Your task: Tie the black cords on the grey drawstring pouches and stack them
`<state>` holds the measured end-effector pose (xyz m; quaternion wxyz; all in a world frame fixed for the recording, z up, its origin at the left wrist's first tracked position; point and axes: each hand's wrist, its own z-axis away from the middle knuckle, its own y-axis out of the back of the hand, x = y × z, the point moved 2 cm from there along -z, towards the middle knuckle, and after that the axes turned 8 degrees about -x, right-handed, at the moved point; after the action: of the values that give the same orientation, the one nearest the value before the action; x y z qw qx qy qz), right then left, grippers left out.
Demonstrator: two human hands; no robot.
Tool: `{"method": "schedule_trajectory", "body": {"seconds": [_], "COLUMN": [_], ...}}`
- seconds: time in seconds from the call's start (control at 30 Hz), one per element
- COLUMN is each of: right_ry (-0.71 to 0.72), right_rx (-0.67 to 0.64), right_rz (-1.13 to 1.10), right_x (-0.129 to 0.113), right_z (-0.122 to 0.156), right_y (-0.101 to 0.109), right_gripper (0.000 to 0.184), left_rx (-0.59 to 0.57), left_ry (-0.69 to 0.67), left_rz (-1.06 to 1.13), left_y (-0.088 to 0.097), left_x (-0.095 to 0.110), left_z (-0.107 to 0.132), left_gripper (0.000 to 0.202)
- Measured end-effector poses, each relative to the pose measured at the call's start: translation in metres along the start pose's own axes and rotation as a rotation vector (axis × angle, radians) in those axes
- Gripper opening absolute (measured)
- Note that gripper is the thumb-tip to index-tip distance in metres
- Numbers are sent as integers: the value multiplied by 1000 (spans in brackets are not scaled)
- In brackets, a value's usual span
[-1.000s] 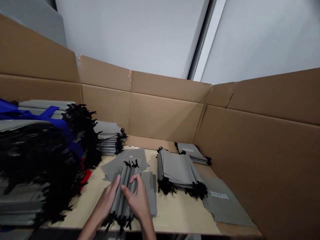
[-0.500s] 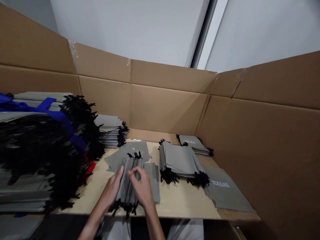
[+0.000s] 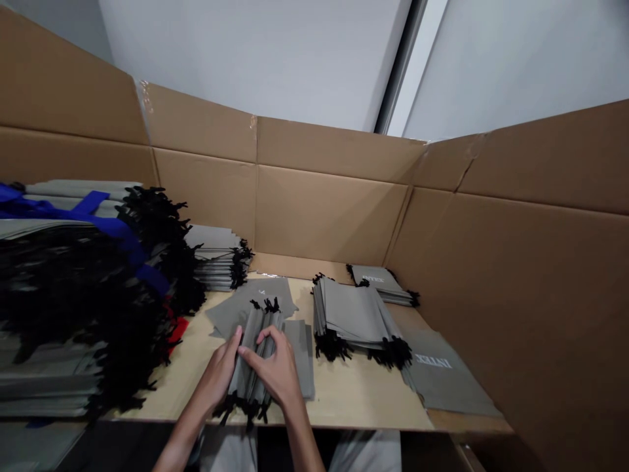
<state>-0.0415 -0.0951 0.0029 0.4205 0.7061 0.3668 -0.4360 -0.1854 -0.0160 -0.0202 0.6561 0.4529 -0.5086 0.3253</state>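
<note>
In the head view, a bundle of grey drawstring pouches (image 3: 254,328) stands on edge at the front of the table, black cord ends sticking out at both ends. My left hand (image 3: 220,372) is closed along the bundle's left side, thumb near the top edges. From the right, my right hand (image 3: 280,370) grips over the bundle, thumb reaching left across the edges and index finger curled, with a gap between them. Its other fingers are partly hidden. Flat grey pouches (image 3: 301,357) lie beside and behind the bundle.
A fanned pile of pouches (image 3: 354,311) lies to the right, with a smaller stack (image 3: 378,278) behind. A grey sheet printed INTEX (image 3: 442,373) lies at front right. Large stacks with black cords (image 3: 73,282) and blue ribbon (image 3: 118,229) rise at left. Cardboard walls (image 3: 329,203) surround the table.
My right thumb has slid left across the bundle's edges, away from the index finger, so the pinch has widened. My left hand has barely moved.
</note>
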Motion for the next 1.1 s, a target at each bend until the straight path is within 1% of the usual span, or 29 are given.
{"method": "schedule_trajectory", "body": {"seconds": [0.1,0.23,0.27,0.3,0.4,0.43,0.47,0.57,0.77,0.93,0.97,1.1], "right_ry": [1,18,16,16,27,28,25,-5,-10,-27,-28,-9], "right_rx": [-17,-44,-43,-42,-45,-51,-61,-66,-6,40,47,75], "right_rz": [-25,-70,-77,-91,-157,-172,-179,-164,-176,-181,-178,-139], "right_x": [0,1,2,3,6,7,8,9,4,4,5,4], "right_z": [0,1,1,1,0,0,-1,-1,-1,0,1,2], "right_y": [1,3,4,4,4,4,4,3,5,5,5,5], "right_gripper": [24,14,17,26,58,63,65,58,44,24,25,44], "left_rx": [-5,-9,-11,-13,-19,-19,-19,-24,-7,-45,-48,-42], "left_ry": [-7,1,3,3,1,0,-2,-15,-12,-72,-79,-82], "left_rz": [-6,-15,-16,-15,-7,-4,-1,6,2,-13,-19,-33], "left_y": [0,0,0,-1,-1,-1,-1,-1,-1,-2,-2,1], "left_x": [1,2,2,1,0,0,-1,-2,-5,0,0,-2], "left_z": [-1,0,0,1,1,0,0,-2,-3,0,0,1], "left_gripper": [73,80,81,82,79,78,78,79,81,71,70,69]}}
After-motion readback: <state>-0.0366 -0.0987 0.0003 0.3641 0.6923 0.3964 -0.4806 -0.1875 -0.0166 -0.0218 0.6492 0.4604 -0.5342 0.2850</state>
